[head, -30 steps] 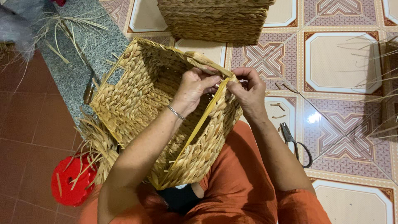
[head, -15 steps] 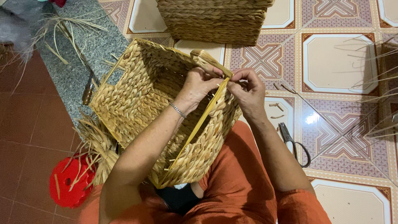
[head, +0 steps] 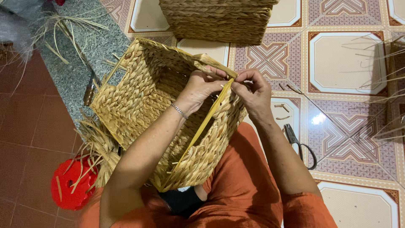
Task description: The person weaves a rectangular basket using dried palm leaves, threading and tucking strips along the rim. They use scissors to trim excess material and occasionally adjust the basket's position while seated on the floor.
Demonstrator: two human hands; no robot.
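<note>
Hands barely shifted: our left hand (head: 201, 86) and right hand (head: 252, 90) still pinch the flat yellow fibre strip (head: 202, 126) at the rectangular woven straw basket (head: 139, 97) rim.

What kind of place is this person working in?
Probably a home basket-weaving spot: a half-woven straw basket rests on the lap, a finished basket and scissors lie on the patterned tile floor.

Scissors (head: 300, 145) beside right forearm (floor beyond)
</note>
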